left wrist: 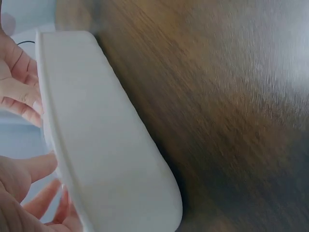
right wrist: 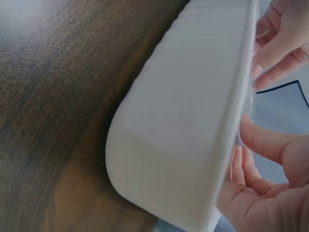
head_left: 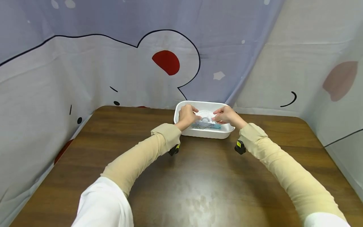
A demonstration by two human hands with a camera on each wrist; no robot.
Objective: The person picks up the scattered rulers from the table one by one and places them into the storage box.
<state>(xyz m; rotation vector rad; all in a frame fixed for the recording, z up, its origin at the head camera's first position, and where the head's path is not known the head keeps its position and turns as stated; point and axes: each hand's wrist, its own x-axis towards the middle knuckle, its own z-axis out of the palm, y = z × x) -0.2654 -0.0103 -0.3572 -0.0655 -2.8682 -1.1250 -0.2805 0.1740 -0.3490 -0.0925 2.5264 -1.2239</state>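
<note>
A clear protractor [head_left: 205,114] with a rounded scale shows inside a white plastic tub [head_left: 205,134]. My left hand [head_left: 187,115] pinches its left end between thumb and fingers. At its right end, the thumb and fingertips of my right hand [head_left: 227,116] pinch it too. Below the protractor in the head view lie bluish see-through flat strips [head_left: 207,125], which look like rulers. In both wrist views the near wall of the tub [left wrist: 101,130] hides most of what is inside, and a sliver of clear plastic [right wrist: 249,102] shows above the rim between the hands.
The tub stands on a brown wooden table [head_left: 181,183], close to its far edge. Behind the table hangs a patterned cloth [head_left: 127,69]. A small black wrist camera [head_left: 240,147] hangs under the right forearm, another [head_left: 174,149] under the left.
</note>
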